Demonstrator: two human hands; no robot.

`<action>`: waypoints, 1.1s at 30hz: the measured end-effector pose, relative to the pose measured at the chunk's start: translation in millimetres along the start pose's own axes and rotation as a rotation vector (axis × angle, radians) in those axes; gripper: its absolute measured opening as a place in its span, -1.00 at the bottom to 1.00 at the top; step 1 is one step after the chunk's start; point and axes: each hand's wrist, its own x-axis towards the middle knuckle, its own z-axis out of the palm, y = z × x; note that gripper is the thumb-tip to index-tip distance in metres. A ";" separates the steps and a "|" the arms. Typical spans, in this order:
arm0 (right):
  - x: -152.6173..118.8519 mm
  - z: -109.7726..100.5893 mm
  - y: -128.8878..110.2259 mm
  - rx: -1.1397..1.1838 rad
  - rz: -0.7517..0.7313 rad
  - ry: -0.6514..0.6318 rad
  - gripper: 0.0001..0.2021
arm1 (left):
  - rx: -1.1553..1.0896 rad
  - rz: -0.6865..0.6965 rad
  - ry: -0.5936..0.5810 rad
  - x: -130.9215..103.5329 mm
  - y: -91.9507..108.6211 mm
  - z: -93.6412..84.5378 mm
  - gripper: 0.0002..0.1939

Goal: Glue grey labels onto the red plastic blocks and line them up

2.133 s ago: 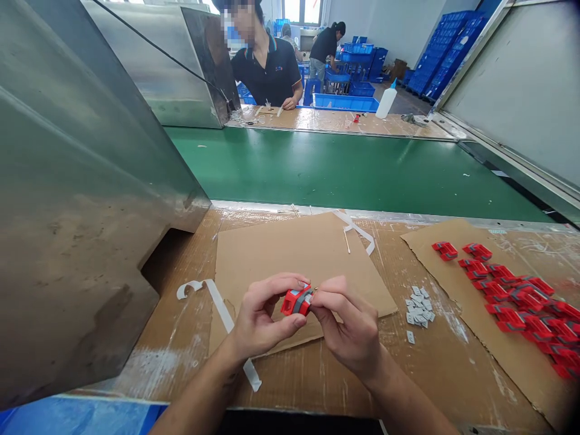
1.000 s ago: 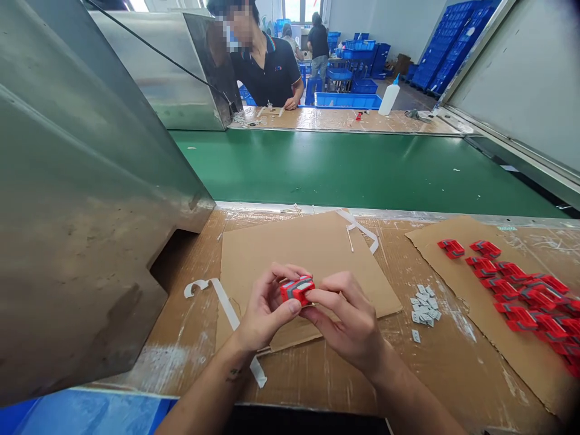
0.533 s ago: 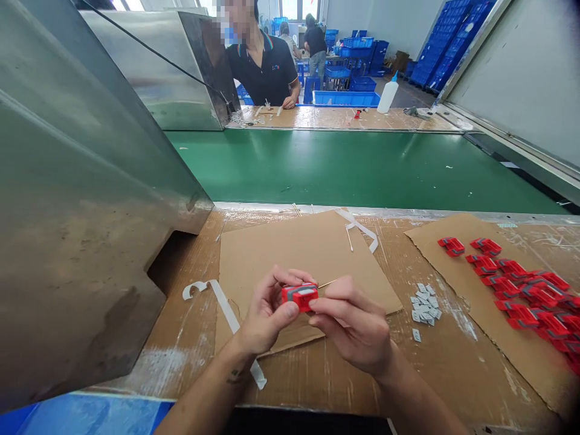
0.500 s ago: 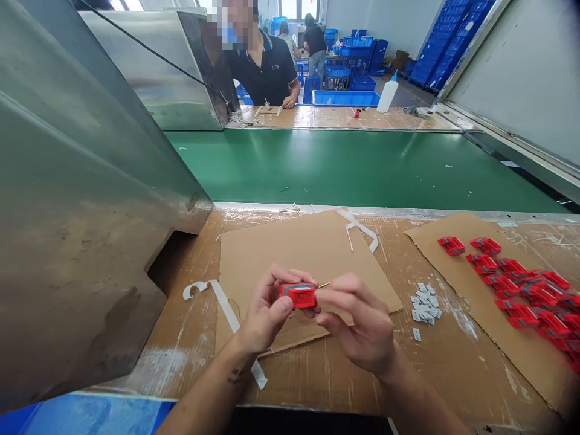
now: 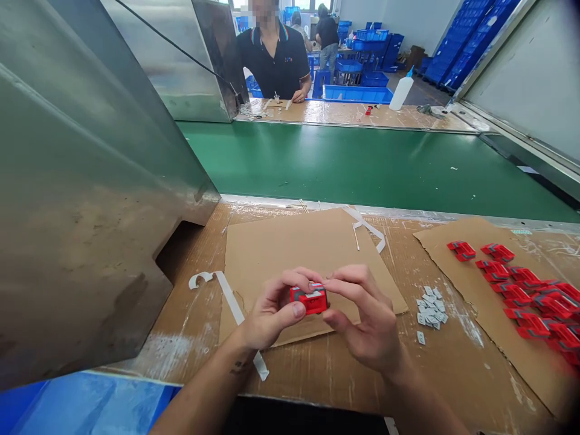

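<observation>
I do best holding the red part [image 5: 319, 304] steady above the cardboard sheet [image 5: 281, 244] between my left hand's [image 5: 272, 309] thumb and fingers, letting my half-open right hand [image 5: 370, 320], fingertips at its upper edge and thumb apart, press only lightly.

The left hand [image 5: 272, 311] partly covers the red piece [image 5: 316, 304]; toward four o'clock, blurred red parts [image 5: 556, 304] run off the edge.

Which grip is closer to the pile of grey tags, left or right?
Right. The right grip is to the left of the grey tags; the left grip is farther left, holding the red part.
</observation>
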 end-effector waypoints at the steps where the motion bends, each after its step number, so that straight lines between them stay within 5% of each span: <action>1: 0.2 -1.3 -0.7 0.026 0.015 -0.012 -0.75 | 0.034 0.014 0.001 0.8 0.7 -0.6 -0.81; 14: 2.7 -5.8 -3.6 -0.057 0.070 -0.141 -0.88 | 0.298 0.060 -0.028 7.4 5.8 0.9 -0.78; 33: 0.3 -3.1 -1.3 0.024 -0.019 -0.154 -0.83 | 0.349 0.072 -0.051 8.9 6.8 0.1 -0.82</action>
